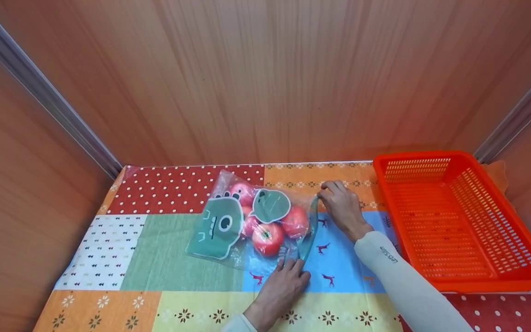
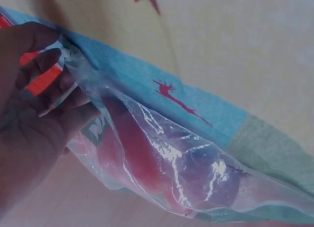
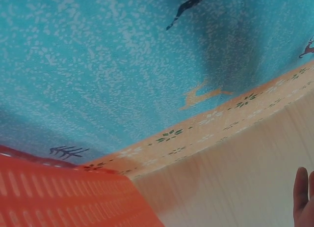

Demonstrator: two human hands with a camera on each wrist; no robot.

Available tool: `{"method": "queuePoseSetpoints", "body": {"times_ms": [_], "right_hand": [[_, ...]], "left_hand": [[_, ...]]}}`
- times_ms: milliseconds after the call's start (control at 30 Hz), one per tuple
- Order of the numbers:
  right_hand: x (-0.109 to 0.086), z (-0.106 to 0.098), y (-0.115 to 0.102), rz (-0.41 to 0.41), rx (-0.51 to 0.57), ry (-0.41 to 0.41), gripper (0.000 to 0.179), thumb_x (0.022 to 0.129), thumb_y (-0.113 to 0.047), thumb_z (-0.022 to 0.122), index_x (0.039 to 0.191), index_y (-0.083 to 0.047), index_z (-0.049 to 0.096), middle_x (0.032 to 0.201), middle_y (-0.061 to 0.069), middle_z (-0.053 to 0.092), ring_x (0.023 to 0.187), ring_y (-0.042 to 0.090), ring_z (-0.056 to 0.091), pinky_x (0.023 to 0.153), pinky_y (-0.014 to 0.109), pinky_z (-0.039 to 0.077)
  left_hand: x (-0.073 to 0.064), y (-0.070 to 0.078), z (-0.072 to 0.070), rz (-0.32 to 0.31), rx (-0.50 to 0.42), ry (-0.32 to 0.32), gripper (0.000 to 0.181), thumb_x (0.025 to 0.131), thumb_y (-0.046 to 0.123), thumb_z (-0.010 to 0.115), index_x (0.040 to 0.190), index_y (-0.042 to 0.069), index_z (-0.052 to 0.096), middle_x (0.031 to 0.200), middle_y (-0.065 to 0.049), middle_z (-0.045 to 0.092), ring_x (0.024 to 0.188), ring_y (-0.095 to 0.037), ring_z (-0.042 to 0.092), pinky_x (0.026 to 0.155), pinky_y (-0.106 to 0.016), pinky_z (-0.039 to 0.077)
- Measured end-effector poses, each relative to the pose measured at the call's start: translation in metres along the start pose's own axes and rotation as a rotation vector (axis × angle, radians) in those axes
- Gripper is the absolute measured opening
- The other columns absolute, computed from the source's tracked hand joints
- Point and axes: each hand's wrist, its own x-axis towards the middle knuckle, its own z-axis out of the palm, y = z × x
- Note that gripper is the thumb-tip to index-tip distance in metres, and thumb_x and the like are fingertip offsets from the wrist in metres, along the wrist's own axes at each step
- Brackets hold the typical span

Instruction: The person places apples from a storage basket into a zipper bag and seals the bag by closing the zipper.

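A clear plastic zip bag (image 1: 242, 263) with green cartoon monster prints lies flat on the cloth, mouth edge toward the right. Several round red apples (image 1: 268, 240) show through it, bunched in the middle. At the near corner of the bag's green mouth strip (image 1: 309, 240), my left hand (image 1: 280, 290) pinches the plastic. The left wrist view shows the fingers of that hand (image 2: 29, 124) gathered on the crumpled corner. My right hand (image 1: 343, 207) pinches the far corner of the strip. In the right wrist view only a bit of that hand (image 3: 302, 200) appears; its grip is outside the picture.
An orange-red perforated plastic basket (image 1: 440, 283) stands to the right, close to my right forearm. A patchwork cloth (image 1: 173, 249) covers the table. Wood-grain panels (image 1: 270, 83) rise at the back and on both sides.
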Motion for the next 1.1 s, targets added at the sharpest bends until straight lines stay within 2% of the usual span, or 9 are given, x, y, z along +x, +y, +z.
{"method": "queuePoseSetpoints", "body": {"times_ms": [167, 333, 500, 733, 833, 967, 1100], "right_hand": [[0.001, 0.000, -0.001, -0.002, 0.005, 0.025, 0.014, 0.095, -0.015, 0.081, 0.108, -0.011, 0.081, 0.114, 0.009, 0.072, 0.104, 0.026, 0.069, 0.086, 0.045, 0.064], [0.001, 0.000, -0.001, 0.003, 0.006, 0.026, 0.013, 0.096, -0.016, 0.079, 0.107, -0.011, 0.082, 0.112, 0.008, 0.072, 0.102, 0.025, 0.069, 0.086, 0.044, 0.064], [0.000, 0.000, -0.001, 0.004, 0.005, 0.032, 0.014, 0.095, -0.015, 0.080, 0.108, -0.010, 0.082, 0.113, 0.009, 0.072, 0.103, 0.025, 0.069, 0.088, 0.045, 0.064], [-0.001, -0.001, -0.003, 0.010, 0.016, 0.034, 0.014, 0.094, -0.012, 0.081, 0.108, -0.009, 0.082, 0.112, 0.010, 0.073, 0.103, 0.026, 0.069, 0.087, 0.046, 0.064], [-0.001, -0.002, -0.004, 0.014, 0.014, 0.019, 0.015, 0.094, -0.012, 0.081, 0.108, -0.008, 0.082, 0.112, 0.011, 0.073, 0.103, 0.026, 0.069, 0.088, 0.047, 0.063], [-0.001, -0.002, -0.003, 0.027, 0.016, 0.010, 0.014, 0.095, -0.012, 0.080, 0.109, -0.009, 0.082, 0.112, 0.010, 0.073, 0.103, 0.026, 0.069, 0.089, 0.047, 0.063], [-0.001, -0.002, -0.002, 0.046, 0.020, 0.019, 0.013, 0.095, -0.013, 0.080, 0.107, -0.010, 0.082, 0.111, 0.009, 0.073, 0.102, 0.025, 0.069, 0.087, 0.045, 0.064]], "left_hand": [[-0.002, -0.002, -0.002, 0.028, 0.091, 0.024, 0.035, 0.091, 0.021, 0.086, 0.121, 0.023, 0.068, 0.116, -0.001, 0.063, 0.103, -0.017, 0.062, 0.097, -0.035, 0.060], [-0.001, -0.003, -0.003, 0.042, 0.128, 0.004, 0.036, 0.090, 0.023, 0.087, 0.122, 0.023, 0.070, 0.116, -0.002, 0.066, 0.099, -0.016, 0.066, 0.093, -0.032, 0.062], [0.000, -0.002, 0.001, 0.012, 0.151, -0.004, 0.036, 0.089, 0.024, 0.088, 0.121, 0.023, 0.071, 0.123, -0.002, 0.066, 0.105, -0.016, 0.065, 0.093, -0.033, 0.061], [0.001, -0.001, 0.004, -0.054, 0.106, -0.019, 0.038, 0.091, 0.020, 0.085, 0.124, 0.020, 0.066, 0.119, -0.002, 0.063, 0.105, -0.016, 0.062, 0.092, -0.030, 0.061], [-0.001, -0.003, 0.005, -0.054, 0.075, 0.003, 0.041, 0.090, 0.020, 0.086, 0.123, 0.019, 0.062, 0.116, -0.002, 0.063, 0.105, -0.015, 0.061, 0.094, -0.031, 0.061], [-0.005, -0.007, 0.005, -0.055, 0.088, 0.052, 0.045, 0.089, 0.022, 0.088, 0.125, 0.020, 0.059, 0.114, -0.001, 0.063, 0.105, -0.014, 0.061, 0.097, -0.031, 0.060], [-0.009, -0.011, 0.001, -0.071, 0.108, 0.143, 0.045, 0.089, 0.023, 0.088, 0.124, 0.019, 0.059, 0.113, 0.000, 0.062, 0.107, -0.014, 0.060, 0.099, -0.031, 0.059]]}}
